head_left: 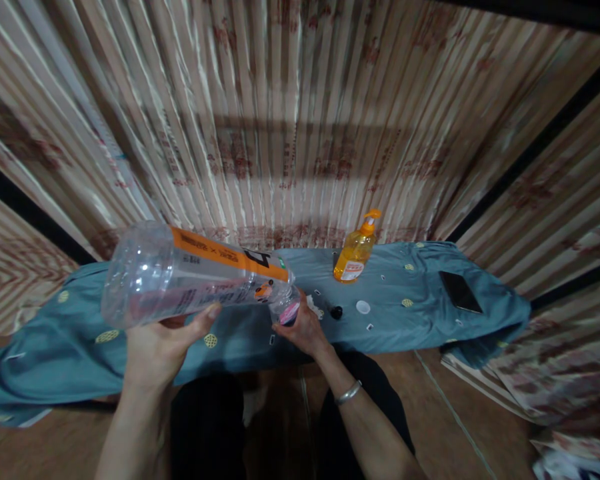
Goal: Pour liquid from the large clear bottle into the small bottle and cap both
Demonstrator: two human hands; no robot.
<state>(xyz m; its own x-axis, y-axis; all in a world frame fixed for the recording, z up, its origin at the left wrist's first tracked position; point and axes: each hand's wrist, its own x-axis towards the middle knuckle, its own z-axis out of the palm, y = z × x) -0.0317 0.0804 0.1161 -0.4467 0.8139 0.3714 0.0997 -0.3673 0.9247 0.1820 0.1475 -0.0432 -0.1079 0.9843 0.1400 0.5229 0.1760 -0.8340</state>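
My left hand (163,347) grips a big clear plastic bottle (190,275) with an orange label, held on its side above the blue cloth (405,313). Its neck points right, toward my right hand (304,328). That hand holds a small clear item with a pink part (287,312) right at the bottle's mouth; what it is stays unclear. A silver bangle sits on my right wrist.
An orange pump dispenser (355,252) stands upright at the back of the cloth. A small black cap (336,311) and a white cap (363,307) lie near my right hand. A dark phone (460,291) rests at the right. Striped curtains hang behind.
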